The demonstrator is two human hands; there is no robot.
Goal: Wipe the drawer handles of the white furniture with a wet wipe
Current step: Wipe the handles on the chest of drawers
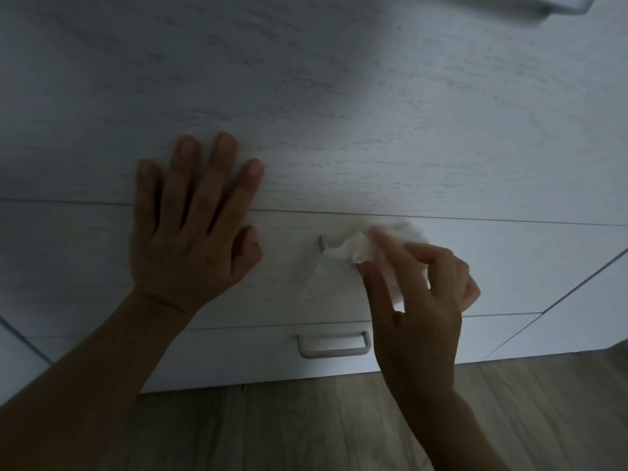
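Observation:
The white furniture (339, 113) fills the view, seen from above, with drawer fronts below its top. My left hand (193, 229) lies flat and spread over the front edge of the top, holding nothing. My right hand (421, 287) pinches a crumpled white wet wipe (363, 248) and presses it on the upper drawer's handle (322, 241); only the handle's left end shows, the rest is hidden by wipe and fingers. The lower drawer's grey bar handle (334, 345) is bare, its right end next to my right wrist.
Wooden floor (306, 426) runs below the furniture. A white object's corner (557, 1) sits at the top right on the furniture's top. A further cabinet front (584, 317) angles away at the right.

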